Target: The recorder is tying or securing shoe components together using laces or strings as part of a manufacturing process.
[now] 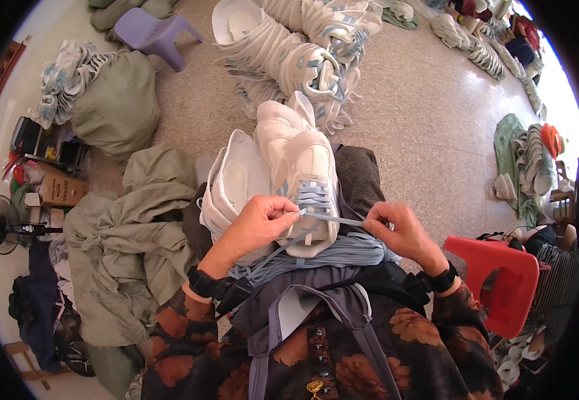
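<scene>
On my lap rests a white shoe upper [311,160], partly laced with a flat light-blue shoelace [335,219]. My left hand [263,220] pinches the lace near its tip at the left edge of the lacing. To the right, my right hand [396,230] grips the same lace between thumb and fingers, and the stretch between both hands is drawn fairly straight. Beside the left hand lie more nested white uppers [228,183]. Below the shoe, a bundle of blue laces [349,252] lies across my lap.
Ahead on the floor is a heap of white and blue uppers [296,57]. Green cloth sacks [129,247] lie to the left, near a purple stool [149,30] and a fan [3,225]. A red stool [503,283] stands close on the right.
</scene>
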Available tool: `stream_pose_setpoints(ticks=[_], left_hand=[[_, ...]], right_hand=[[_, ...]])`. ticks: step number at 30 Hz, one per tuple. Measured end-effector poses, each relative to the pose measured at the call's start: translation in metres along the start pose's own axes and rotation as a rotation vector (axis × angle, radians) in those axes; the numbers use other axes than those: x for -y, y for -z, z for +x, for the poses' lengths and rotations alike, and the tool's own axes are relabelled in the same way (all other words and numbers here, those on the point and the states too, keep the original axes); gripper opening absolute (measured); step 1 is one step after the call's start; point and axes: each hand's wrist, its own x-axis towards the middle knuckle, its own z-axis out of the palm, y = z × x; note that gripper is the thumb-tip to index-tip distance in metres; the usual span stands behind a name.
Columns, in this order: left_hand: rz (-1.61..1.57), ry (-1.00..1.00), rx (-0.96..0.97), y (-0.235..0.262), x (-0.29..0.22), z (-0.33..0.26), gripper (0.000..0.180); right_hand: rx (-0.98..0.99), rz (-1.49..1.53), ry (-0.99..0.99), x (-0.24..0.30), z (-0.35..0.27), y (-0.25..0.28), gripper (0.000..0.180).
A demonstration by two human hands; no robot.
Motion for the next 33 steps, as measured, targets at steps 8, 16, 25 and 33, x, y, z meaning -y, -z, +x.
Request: stream_pose_setpoints(ticks=[8, 16, 25, 33], left_hand=[[0.110, -0.037, -0.035, -0.006, -0.010, 0.001, 0.012], [0.094, -0.045, -0.003, 0.000, -0.010, -0.007, 0.011], [-0.163, -0.162, 0.120, 0.003, -0.006, -0.008, 0.008], [0.069, -0.268, -0.084, 0.000, 0.005, -0.008, 0.018]], right_hand=[[0.001, 0.017, 0.008, -0.001, -0.004, -0.005, 0.016], [0.056, 0.020, -0.031, -0.001, -0.001, -0.005, 0.020], [0.247, -0.022, 0.035, 0.000, 0.022, -0.022, 0.026], [0.197, 0.028, -0.082, -0.013, 0.003, -0.002, 0.024]])
